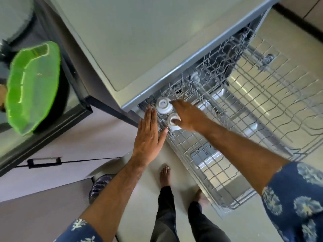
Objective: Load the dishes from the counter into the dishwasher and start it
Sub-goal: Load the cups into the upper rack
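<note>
The dishwasher's grey wire upper rack (244, 105) is pulled out below the grey counter top (139, 41). Two white cups stand upside down at the rack's near left corner: one (163, 105) further in, another (172, 122) closer to me. My right hand (188, 116) reaches over the rack, its thumb resting on the nearer cup and its fingers stretched toward the far cup. Flat and with straight fingers, my left hand (150, 135) lies against the rack's left edge beside the cups.
A green leaf-shaped plate (31, 88) lies on the dark counter at the left. Below the rack shows the open dishwasher door (218, 172). My bare feet stand on the pale floor. A dark bag lies by the cabinet drawer with its black handle (44, 161).
</note>
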The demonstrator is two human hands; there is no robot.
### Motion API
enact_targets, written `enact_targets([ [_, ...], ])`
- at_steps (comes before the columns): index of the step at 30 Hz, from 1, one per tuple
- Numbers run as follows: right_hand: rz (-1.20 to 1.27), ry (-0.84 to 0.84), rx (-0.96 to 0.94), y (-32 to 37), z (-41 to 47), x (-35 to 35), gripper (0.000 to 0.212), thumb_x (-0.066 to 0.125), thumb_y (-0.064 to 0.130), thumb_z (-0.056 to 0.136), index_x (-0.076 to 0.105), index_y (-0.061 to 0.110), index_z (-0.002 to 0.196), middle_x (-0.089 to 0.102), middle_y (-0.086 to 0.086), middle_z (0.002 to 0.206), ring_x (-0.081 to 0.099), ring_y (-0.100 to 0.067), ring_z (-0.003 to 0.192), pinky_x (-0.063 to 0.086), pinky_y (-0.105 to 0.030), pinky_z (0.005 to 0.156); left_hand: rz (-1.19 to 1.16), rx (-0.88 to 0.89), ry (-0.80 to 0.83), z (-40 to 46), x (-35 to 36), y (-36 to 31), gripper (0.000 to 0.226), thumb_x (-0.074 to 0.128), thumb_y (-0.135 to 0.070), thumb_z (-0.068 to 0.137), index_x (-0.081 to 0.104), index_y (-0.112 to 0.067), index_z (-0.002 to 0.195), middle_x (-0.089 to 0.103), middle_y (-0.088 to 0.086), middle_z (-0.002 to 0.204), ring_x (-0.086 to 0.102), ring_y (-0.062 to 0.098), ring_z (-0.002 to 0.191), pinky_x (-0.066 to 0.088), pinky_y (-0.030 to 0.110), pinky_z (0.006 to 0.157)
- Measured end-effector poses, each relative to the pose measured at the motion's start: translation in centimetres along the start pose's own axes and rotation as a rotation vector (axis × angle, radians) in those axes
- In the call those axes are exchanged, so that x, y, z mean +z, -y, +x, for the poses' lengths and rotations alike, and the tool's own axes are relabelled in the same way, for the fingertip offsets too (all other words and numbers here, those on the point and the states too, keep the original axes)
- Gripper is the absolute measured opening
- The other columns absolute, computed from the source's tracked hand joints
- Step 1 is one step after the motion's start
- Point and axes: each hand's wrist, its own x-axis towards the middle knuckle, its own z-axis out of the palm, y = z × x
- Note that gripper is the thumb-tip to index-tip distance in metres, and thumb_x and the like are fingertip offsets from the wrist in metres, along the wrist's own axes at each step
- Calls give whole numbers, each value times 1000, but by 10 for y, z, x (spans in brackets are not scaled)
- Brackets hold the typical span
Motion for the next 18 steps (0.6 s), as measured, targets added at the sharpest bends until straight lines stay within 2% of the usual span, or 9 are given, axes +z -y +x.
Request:
enact_targets([
  [3,-148,7,-79,22,-51,-7,80,58,46,93,18,15,155,24,-16,159,33,-38,141,35,-52,113,140,-40,142,-34,-29,-11,78,16,-56,101,2,-6,159,7,13,167,8,25,154,19,52,123],
  [5,-186,-12,-108,42,-82,-15,80,58,47,94,18,16,156,22,-15,161,28,-37,144,27,-51,116,168,-88,250,-63,-50,-18,80,5,-58,97,0,-7,158,6,12,167,6,25,155,14,52,124],
  [7,-200,-2,-153,70,-108,-27,78,57,46,94,20,16,155,22,-13,160,27,-35,144,24,-49,116,155,-143,269,-99,-76,-20,82,3,-56,94,6,-6,159,10,12,167,9,27,154,11,51,124],
  [10,-252,21,-260,117,-131,-41,78,58,47,92,24,16,155,27,-13,158,31,-35,142,29,-49,115,170,-216,207,-155,-115,-11,76,14,-51,96,16,-6,158,17,13,165,18,31,152,12,53,122],
  [14,-326,-27,-466,206,-135,-48,81,66,48,82,39,15,150,42,-15,152,46,-37,133,42,-52,106,223,-355,74,-229,-169,27,72,29,-49,99,20,-8,157,20,11,165,15,29,153,17,56,122],
  [18,-396,-89,-682,319,-126,-42,81,66,51,81,41,14,148,46,-16,147,51,-37,126,44,-50,103,222,-493,-51,-306,-222,80,72,32,-49,98,22,-9,158,19,10,165,15,28,153,17,57,121],
])
